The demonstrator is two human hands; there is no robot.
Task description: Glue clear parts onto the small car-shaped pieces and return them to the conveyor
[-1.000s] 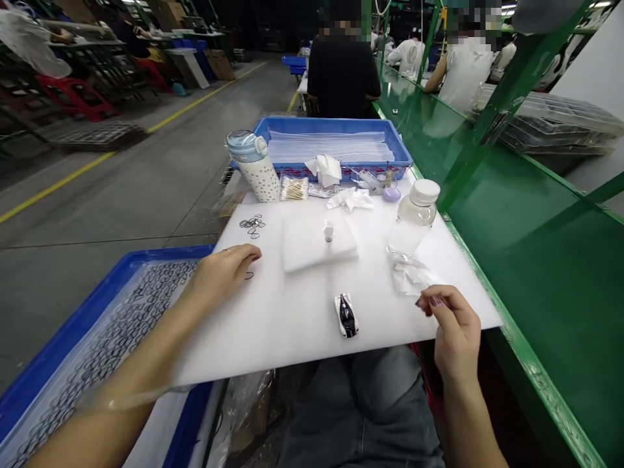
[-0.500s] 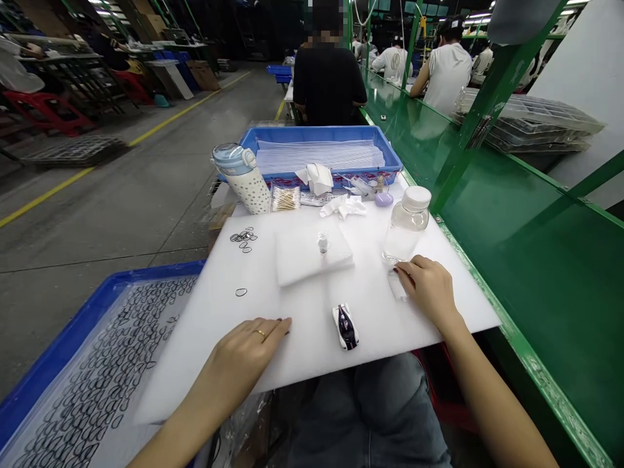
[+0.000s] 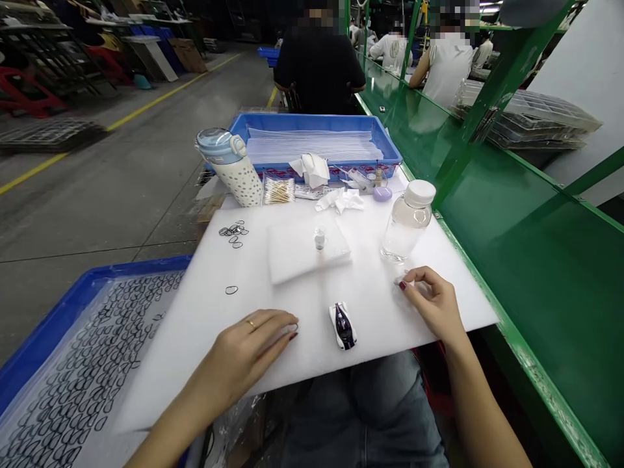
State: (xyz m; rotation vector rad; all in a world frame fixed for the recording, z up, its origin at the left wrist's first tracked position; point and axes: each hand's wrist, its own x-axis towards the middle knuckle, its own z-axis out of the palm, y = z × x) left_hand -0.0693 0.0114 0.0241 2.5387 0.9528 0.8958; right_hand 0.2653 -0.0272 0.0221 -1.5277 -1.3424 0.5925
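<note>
My right hand (image 3: 435, 300) pinches a small crumpled whitish piece (image 3: 400, 283) between thumb and fingers, low over the white foam board (image 3: 370, 276). Whether it is cloth or thin plastic I cannot tell. Just beyond it stands a clear bottle (image 3: 407, 224) with a white cap. My left hand (image 3: 251, 344) rests at the board's near left part, thumb and fingers slightly apart; the gap between them is shadowed. Between both hands lies a white and black toy car (image 3: 344, 325), untouched. A thin foam pad (image 3: 297, 253) behind it bears a small clear cup (image 3: 319, 238).
Black rings (image 3: 234, 231) and a single ring (image 3: 231, 290) lie left on the board. Cotton swabs (image 3: 279, 191), a tilted tumbler (image 3: 236, 172) and tissues (image 3: 340, 200) stand before a blue bin (image 3: 312, 119). A ring-filled tray (image 3: 97, 357) is lower left, a green conveyor (image 3: 511, 227) right.
My right hand has drawn slightly back, gathering up the whitish piece that lay flatter by the bottle. My left thumb and fingers have parted a little. The view has shifted slightly.
</note>
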